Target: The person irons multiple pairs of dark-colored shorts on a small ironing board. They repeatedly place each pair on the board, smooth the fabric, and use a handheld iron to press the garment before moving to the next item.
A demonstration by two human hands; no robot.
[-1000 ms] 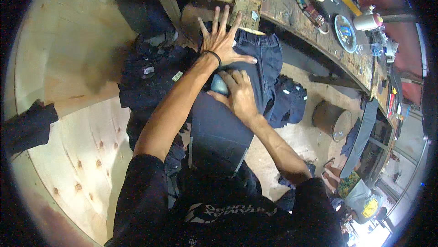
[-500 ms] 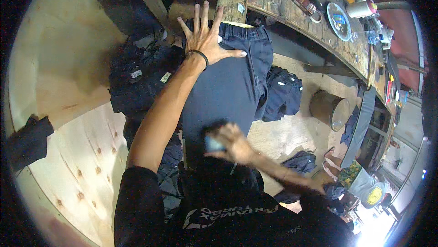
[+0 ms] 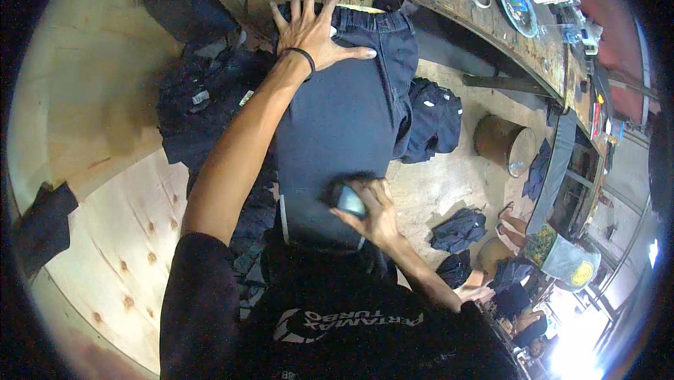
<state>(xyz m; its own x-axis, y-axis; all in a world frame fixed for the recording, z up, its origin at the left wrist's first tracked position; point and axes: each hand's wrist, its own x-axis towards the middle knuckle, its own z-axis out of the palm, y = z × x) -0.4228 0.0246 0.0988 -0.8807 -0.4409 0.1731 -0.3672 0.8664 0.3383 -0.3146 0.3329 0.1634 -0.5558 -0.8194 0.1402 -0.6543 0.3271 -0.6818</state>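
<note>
A pair of dark navy trousers (image 3: 333, 123) with a gathered waistband lies stretched lengthwise in front of me, waistband at the far end. My left hand (image 3: 309, 36) presses flat on the cloth near the waistband, fingers spread, a dark band around its wrist. Toward the near end of the trousers, my right hand (image 3: 376, 210) grips what looks like a brush (image 3: 350, 200), with a rounded pale blue-grey back and a dark underside against the cloth. Its lower face is partly hidden and blurred.
Dark garments are heaped left (image 3: 210, 102) and right (image 3: 434, 119) of the trousers. A worn wooden workbench (image 3: 463, 18) holds a plate (image 3: 517, 8), tape and a spray can. A round drum-like stool (image 3: 502, 145) stands to the right. Another person (image 3: 562, 257) sits at the lower right.
My right hand has moved slightly right and up with the brush along the cloth. My left hand keeps its place on the trousers; the whole view has shifted a little.
</note>
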